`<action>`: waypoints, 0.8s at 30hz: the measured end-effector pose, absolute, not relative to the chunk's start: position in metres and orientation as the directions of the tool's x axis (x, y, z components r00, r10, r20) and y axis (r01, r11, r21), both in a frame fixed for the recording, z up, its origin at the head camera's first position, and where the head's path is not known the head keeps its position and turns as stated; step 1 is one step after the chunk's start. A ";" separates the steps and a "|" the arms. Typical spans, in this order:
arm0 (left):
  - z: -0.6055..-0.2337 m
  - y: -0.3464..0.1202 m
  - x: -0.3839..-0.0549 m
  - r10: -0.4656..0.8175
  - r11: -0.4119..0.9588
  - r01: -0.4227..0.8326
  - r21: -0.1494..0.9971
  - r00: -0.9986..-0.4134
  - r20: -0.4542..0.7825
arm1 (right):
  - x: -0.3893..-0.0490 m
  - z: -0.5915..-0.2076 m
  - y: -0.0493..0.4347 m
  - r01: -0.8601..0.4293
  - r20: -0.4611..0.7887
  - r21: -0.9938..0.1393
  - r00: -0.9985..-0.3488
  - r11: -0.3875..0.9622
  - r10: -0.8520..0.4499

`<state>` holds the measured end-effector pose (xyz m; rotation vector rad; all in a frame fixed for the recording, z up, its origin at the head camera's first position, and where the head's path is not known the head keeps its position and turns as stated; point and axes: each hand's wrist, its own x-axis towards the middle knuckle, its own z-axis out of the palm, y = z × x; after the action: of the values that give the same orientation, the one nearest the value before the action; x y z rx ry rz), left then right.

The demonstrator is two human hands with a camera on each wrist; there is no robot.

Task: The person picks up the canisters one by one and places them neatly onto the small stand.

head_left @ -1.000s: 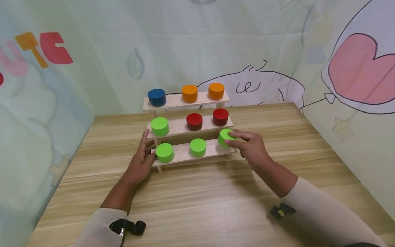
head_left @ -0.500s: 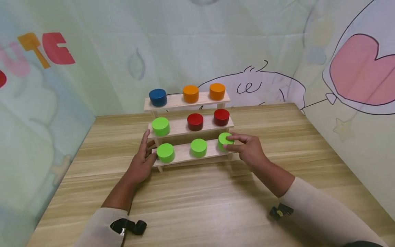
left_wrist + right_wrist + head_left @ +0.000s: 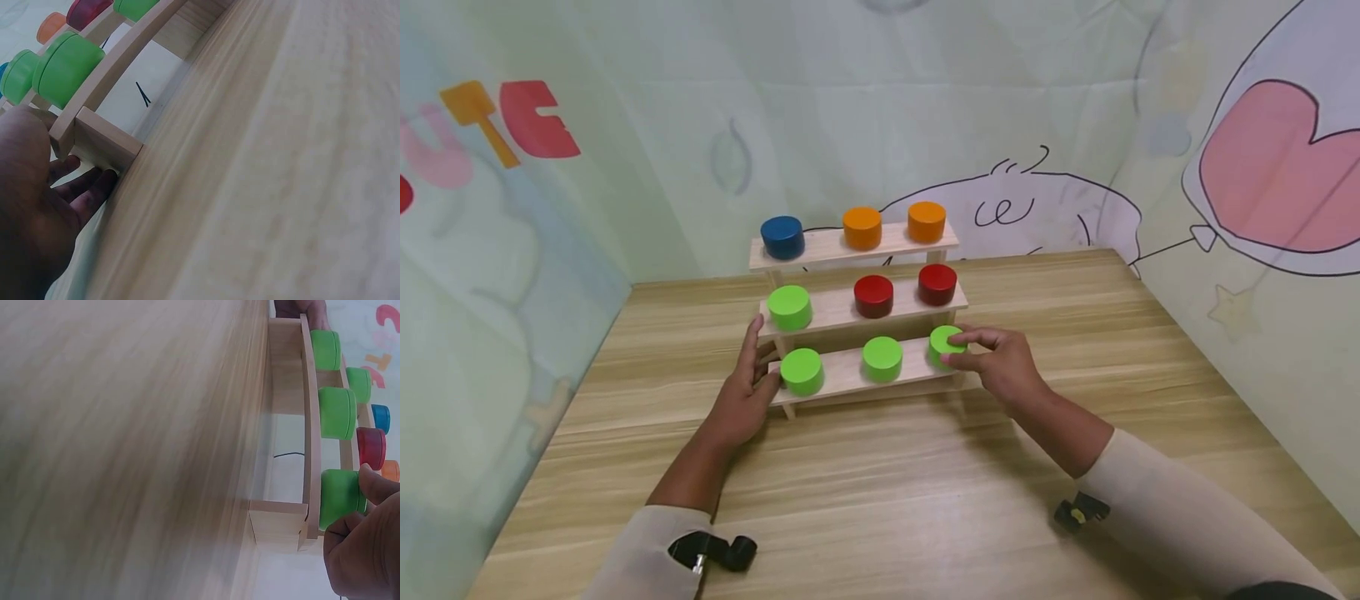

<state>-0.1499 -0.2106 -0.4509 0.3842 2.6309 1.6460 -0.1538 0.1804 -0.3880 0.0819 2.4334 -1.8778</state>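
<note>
A three-tier wooden display stand (image 3: 917, 360) bears short round blocks. My right hand (image 3: 1003, 362) pinches the green round block (image 3: 938, 348) at the right end of the bottom tier between thumb and fingers. The right wrist view shows that green block (image 3: 339, 497) sitting on the board. My left hand (image 3: 741, 404) holds the stand's left end, its thumb beside the bottom tier's left green block (image 3: 802, 372). In the left wrist view, several fingers of my left hand (image 3: 37, 187) reach below and behind the board end. Another green block (image 3: 882, 359) sits mid-tier.
On the middle tier stand a green block (image 3: 789, 307) and two red blocks (image 3: 873, 297). The top tier carries a blue block (image 3: 782, 237) and two orange blocks (image 3: 862, 228). A wood-grain table (image 3: 880, 500) lies under the stand, with a printed curtain (image 3: 700, 125) behind.
My right hand has brought its green block slightly down, from tilted above the bottom tier's right end to level on the board. My left hand has stayed at the stand's left end.
</note>
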 end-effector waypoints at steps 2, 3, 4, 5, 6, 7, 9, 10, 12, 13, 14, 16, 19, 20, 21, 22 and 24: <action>-0.451 -0.211 -0.150 0.213 0.417 0.200 0.887 -0.970 0.118 | -0.154 -0.388 0.180 0.072 -0.075 -0.963 -0.997 0.261 -0.003; -0.451 -0.211 -0.149 0.212 0.417 0.198 0.887 -0.970 0.117 | -0.154 -0.388 0.180 0.068 -0.072 -0.963 -0.997 0.262 -0.005; -0.450 -0.210 -0.149 0.210 0.419 0.196 0.887 -0.971 0.115 | -0.154 -0.389 0.180 0.066 -0.070 -0.963 -0.998 0.260 -0.007; -0.450 -0.210 -0.149 0.208 0.421 0.192 0.886 -0.972 0.112 | -0.154 -0.390 0.180 0.062 -0.067 -0.964 -0.998 0.258 -0.010; -0.449 -0.210 -0.149 0.206 0.424 0.188 0.886 -0.973 0.108 | -0.154 -0.391 0.180 0.058 -0.064 -0.965 -0.998 0.255 -0.013; -0.449 -0.210 -0.148 0.205 0.425 0.186 0.886 -0.973 0.106 | -0.154 -0.391 0.180 0.054 -0.060 -0.966 -0.998 0.252 -0.016; -0.449 -0.210 -0.148 0.203 0.426 0.182 0.886 -0.974 0.102 | -0.154 -0.393 0.180 0.048 -0.054 -0.968 -0.998 0.246 -0.019; -0.449 -0.210 -0.148 0.202 0.428 0.180 0.886 -0.974 0.101 | -0.154 -0.393 0.180 0.045 -0.051 -0.969 -0.998 0.244 -0.020; -0.449 -0.210 -0.148 0.203 0.427 0.184 0.885 -0.974 0.105 | -0.153 -0.393 0.179 0.038 -0.045 -0.969 -0.999 0.244 -0.021; -0.450 -0.210 -0.148 0.204 0.426 0.186 0.885 -0.973 0.107 | -0.153 -0.393 0.179 0.035 -0.042 -0.968 -0.999 0.248 -0.020; -0.450 -0.210 -0.148 0.204 0.425 0.187 0.886 -0.973 0.107 | -0.153 -0.393 0.179 0.031 -0.038 -0.966 -0.999 0.255 -0.021; -0.450 -0.210 -0.148 0.204 0.425 0.185 0.886 -0.973 0.106 | -0.153 -0.393 0.179 0.023 -0.030 -0.962 -0.999 0.272 -0.021; -0.450 -0.210 -0.148 0.206 0.423 0.184 0.887 -0.973 0.104 | -0.153 -0.392 0.180 0.017 -0.022 -0.951 -1.000 0.308 -0.014; -0.450 -0.210 -0.149 0.206 0.424 0.184 0.887 -0.973 0.104 | -0.152 -0.391 0.181 0.016 -0.021 -0.948 -1.000 0.318 -0.010; -0.450 -0.210 -0.149 0.206 0.424 0.186 0.887 -0.973 0.105 | -0.151 -0.390 0.181 0.017 -0.020 -0.945 -1.000 0.326 -0.005; -0.450 -0.210 -0.149 0.208 0.423 0.188 0.887 -0.972 0.107 | -0.150 -0.389 0.182 0.017 -0.018 -0.944 -1.000 0.331 0.001; -0.450 -0.210 -0.150 0.210 0.422 0.191 0.886 -0.972 0.110 | -0.148 -0.386 0.184 0.015 -0.011 -0.944 -1.000 0.330 0.012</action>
<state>-0.1497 -0.2102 -0.4498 0.3713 2.6335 1.6384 -0.1476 0.1835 -0.3863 0.0258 2.5598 -1.8169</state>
